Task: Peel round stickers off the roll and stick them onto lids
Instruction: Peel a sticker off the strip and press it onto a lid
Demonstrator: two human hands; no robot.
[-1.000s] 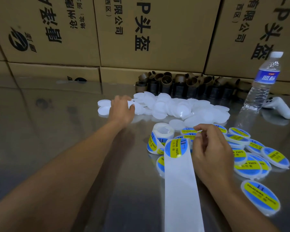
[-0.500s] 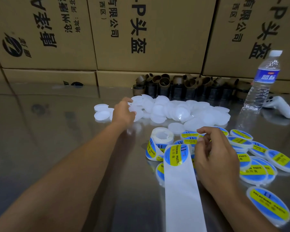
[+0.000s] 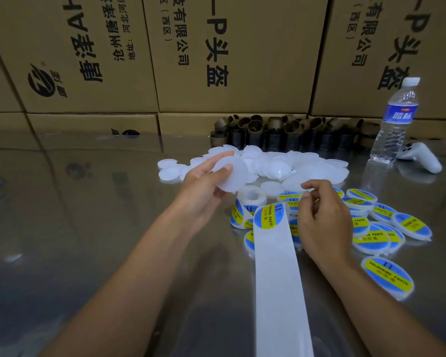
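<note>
White plastic shows most in the head view. The left hand [image 3: 204, 184] grips one bare lid [image 3: 233, 176] just above the middle of the picture, thumb laid across its face, fingers behind, the lid lifted clear of the table [image 3: 88, 215] and tilted toward the camera. At 1 o'clock from it, a pile of bare lids [image 3: 307, 167] lies spread on the steel.

The right hand [image 3: 325, 222] hangs at 4 o'clock from the held lid, fingers curled, thumb and forefinger tips close together; whether they pinch anything I cannot tell. Just at its 9 o'clock stands the sticker roll [image 3: 251, 198], white core up. From there the backing strip [image 3: 278, 279] runs straight down to 6 o'clock and off the bottom edge, with one blue and yellow sticker [image 3: 268, 216] on its top end.

The labelled lids [image 3: 386, 233] lie scattered at 3 to 4 o'clock of the right hand, some overlapping.

At 12 o'clock, beyond the pile, brown cardboard cores [image 3: 281, 132] stand in a row against the cardboard boxes [image 3: 216, 47]. At 2 o'clock a water bottle [image 3: 397, 119] stands upright, with a white controller [image 3: 420, 157] beside it.
</note>
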